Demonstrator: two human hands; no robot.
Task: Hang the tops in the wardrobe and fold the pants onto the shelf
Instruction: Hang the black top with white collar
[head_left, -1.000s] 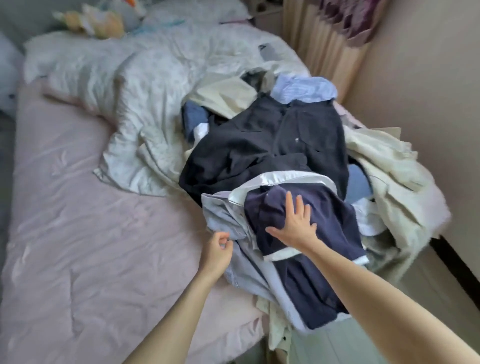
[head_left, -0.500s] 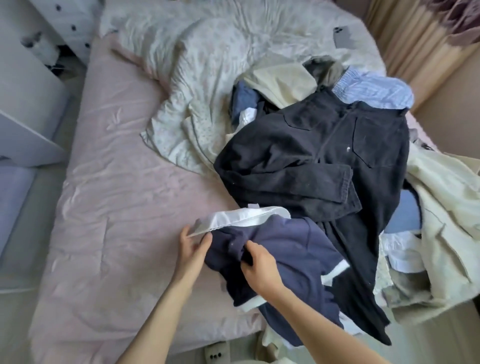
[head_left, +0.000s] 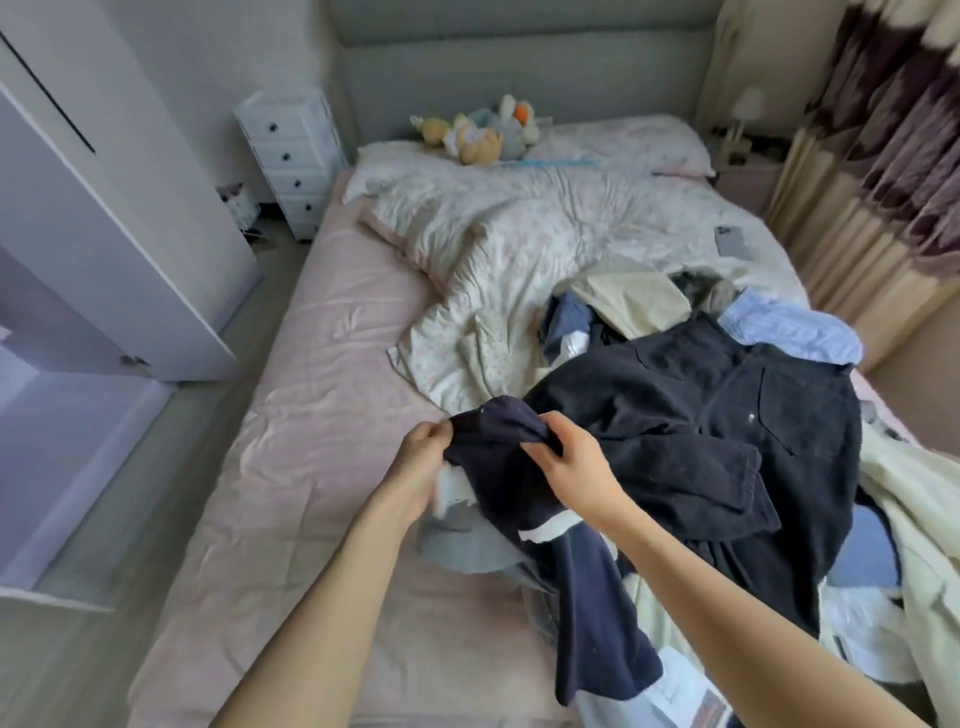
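Since a moment ago, both hands have lifted the navy white-trimmed knit top (head_left: 582, 561) off the pink bed (head_left: 291, 415). Left hand (head_left: 421, 467) and right hand (head_left: 579, 467) each pinch its bunched upper edge; its long axis hangs from 12 toward 5 o'clock.

Left hand (head_left: 422, 457) and right hand (head_left: 574, 464) both clench, arms outstretched.

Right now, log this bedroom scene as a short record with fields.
held item: navy top with white trim, lifted off the pile
left hand: grips the top's bunched upper edge
right hand: grips the same edge
pile: black corduroy pants, light blue striped shirt, cream garment
surface: pink bed sheet
wardrobe: white door, on the left
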